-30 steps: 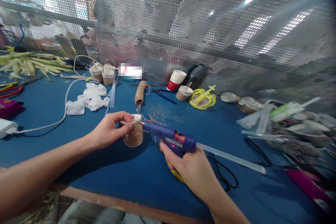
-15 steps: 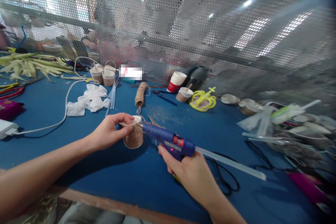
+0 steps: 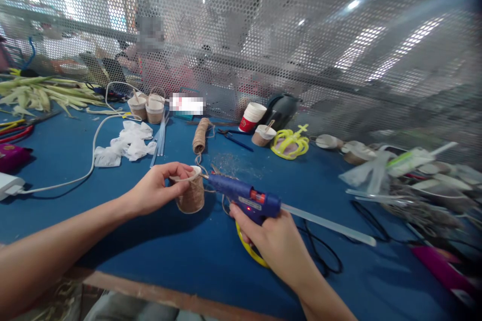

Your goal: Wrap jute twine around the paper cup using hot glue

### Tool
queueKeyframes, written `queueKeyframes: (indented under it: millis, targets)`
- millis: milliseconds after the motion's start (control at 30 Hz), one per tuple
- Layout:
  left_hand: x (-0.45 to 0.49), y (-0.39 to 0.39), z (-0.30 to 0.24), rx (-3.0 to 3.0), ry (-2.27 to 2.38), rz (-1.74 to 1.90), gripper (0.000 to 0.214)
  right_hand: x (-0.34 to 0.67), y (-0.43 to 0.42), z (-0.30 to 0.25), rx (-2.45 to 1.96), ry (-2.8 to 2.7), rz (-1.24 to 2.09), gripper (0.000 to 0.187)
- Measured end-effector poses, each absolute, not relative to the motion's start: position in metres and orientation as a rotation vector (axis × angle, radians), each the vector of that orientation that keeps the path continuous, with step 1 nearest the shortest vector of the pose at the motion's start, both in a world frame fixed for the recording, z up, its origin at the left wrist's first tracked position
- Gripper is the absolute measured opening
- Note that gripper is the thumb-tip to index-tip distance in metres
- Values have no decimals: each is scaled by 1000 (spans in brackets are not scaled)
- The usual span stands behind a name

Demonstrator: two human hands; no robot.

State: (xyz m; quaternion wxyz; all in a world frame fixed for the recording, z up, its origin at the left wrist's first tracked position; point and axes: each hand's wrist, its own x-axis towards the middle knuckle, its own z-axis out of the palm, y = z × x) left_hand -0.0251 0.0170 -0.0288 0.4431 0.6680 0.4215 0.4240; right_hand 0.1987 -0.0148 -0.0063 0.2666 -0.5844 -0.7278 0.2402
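My left hand (image 3: 154,190) is closed round a small paper cup wrapped in brown twine (image 3: 191,195), holding it by the rim on the blue table (image 3: 158,246). My right hand (image 3: 276,243) grips a blue hot glue gun (image 3: 244,199) with a clear glue stick poking out of its back. The gun's nozzle touches the cup's rim on the right side. A strand of twine runs from the cup up to a twine spool (image 3: 201,135). A yellow ring (image 3: 250,251) lies partly under my right hand.
White crumpled gloves (image 3: 126,143), a white cable and adapter (image 3: 9,184), clear glue sticks (image 3: 160,135), finished cups (image 3: 146,106), stacked paper cups (image 3: 251,116), a yellow crown (image 3: 290,143), a black kettle (image 3: 282,109), corn husks (image 3: 41,91) and clutter at right (image 3: 410,180). A perforated screen stands behind, with a person beyond it.
The glue gun's nozzle has stayed at the cup's rim while my right hand shifted slightly, uncovering more of the yellow ring. My left hand keeps its hold on the cup.
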Motion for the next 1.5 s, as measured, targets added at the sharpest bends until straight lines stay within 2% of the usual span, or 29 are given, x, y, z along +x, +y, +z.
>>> queueKeyframes:
  millis: [833, 1500]
  targets:
    - [-24, 17, -30, 1639, 1045, 1049, 17, 198, -9, -14, -1590, -1842, 686, 33]
    - [-25, 16, -28, 1621, 1026, 1071, 19, 197, -14, -7, -1599, -1947, 662, 33]
